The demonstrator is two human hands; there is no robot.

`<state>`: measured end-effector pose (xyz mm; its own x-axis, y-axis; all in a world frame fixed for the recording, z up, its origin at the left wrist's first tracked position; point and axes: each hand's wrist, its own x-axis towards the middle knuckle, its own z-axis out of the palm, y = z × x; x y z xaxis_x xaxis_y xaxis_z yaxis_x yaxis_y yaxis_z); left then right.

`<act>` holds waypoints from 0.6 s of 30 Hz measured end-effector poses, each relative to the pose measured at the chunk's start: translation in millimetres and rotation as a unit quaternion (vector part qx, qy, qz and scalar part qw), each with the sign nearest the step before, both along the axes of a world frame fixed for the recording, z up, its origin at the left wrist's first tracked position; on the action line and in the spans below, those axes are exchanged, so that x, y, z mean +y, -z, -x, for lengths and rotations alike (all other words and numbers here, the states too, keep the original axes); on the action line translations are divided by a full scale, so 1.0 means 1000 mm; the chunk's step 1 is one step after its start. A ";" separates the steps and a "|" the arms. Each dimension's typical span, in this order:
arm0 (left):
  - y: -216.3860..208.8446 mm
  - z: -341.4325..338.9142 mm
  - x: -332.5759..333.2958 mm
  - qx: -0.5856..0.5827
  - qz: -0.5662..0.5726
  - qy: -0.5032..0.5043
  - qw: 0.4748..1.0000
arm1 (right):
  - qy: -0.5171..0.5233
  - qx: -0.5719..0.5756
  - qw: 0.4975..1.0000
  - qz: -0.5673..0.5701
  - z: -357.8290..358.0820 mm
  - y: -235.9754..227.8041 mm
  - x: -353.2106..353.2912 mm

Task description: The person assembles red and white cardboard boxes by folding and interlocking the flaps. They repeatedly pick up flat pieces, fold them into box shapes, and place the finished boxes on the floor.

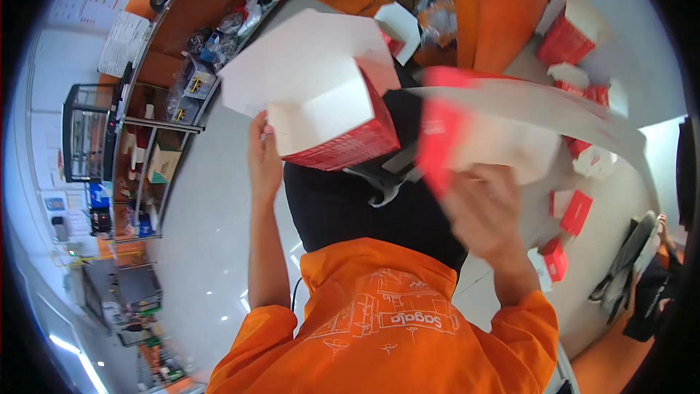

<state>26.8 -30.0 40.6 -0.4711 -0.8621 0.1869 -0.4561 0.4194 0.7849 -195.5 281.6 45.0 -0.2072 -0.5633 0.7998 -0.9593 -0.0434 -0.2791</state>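
My left hand [265, 164] is closed on the left wall of a red-and-white paper food box [339, 147]. That box is tilted, its top open toward me, with wide white flaps spread out at the far side. To the right, my right hand [481, 208] is closed around a second red-and-white food box [446, 120]. This one is smeared by motion, and a long pale flap trails from it to the right. The two boxes are held apart above my dark-clothed lap [328, 211]. A white flap of another box [399, 29] shows behind them.
Several red-and-white boxes lie scattered on the floor at right, among them a red box [577, 211] and a larger one [569, 40]. Shelves [149, 128] with bagged items line the left. An orange panel [510, 14] stands ahead. Another person's arm [663, 233] shows far right.
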 end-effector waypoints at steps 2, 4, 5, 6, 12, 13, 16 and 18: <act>0.015 0.006 0.010 0.091 0.012 0.020 0.996 | -0.089 0.057 0.994 -0.004 -0.026 -0.041 -0.062; 0.019 0.009 0.017 0.125 -0.064 0.008 0.990 | -0.116 0.091 0.987 -0.062 -0.043 -0.051 -0.109; 0.019 0.008 0.022 0.139 -0.075 0.000 0.987 | -0.124 0.106 0.982 -0.097 -0.049 -0.050 -0.128; 0.018 0.010 0.028 0.153 -0.087 -0.006 0.984 | -0.128 0.122 0.975 -0.132 -0.054 -0.050 -0.144; -0.003 0.018 0.031 0.195 -0.213 -0.034 0.957 | -0.130 0.136 0.962 -0.199 -0.079 -0.023 -0.194; -0.002 0.015 0.026 0.213 -0.205 -0.052 0.954 | -0.127 0.124 0.966 -0.188 -0.085 -0.021 -0.198; -0.006 0.012 0.007 0.161 -0.139 -0.057 0.976 | -0.128 0.094 0.951 -0.264 -0.088 -0.030 -0.198; -0.015 0.011 0.003 0.089 -0.105 -0.050 0.989 | -0.140 0.076 0.971 -0.179 -0.084 -0.028 -0.194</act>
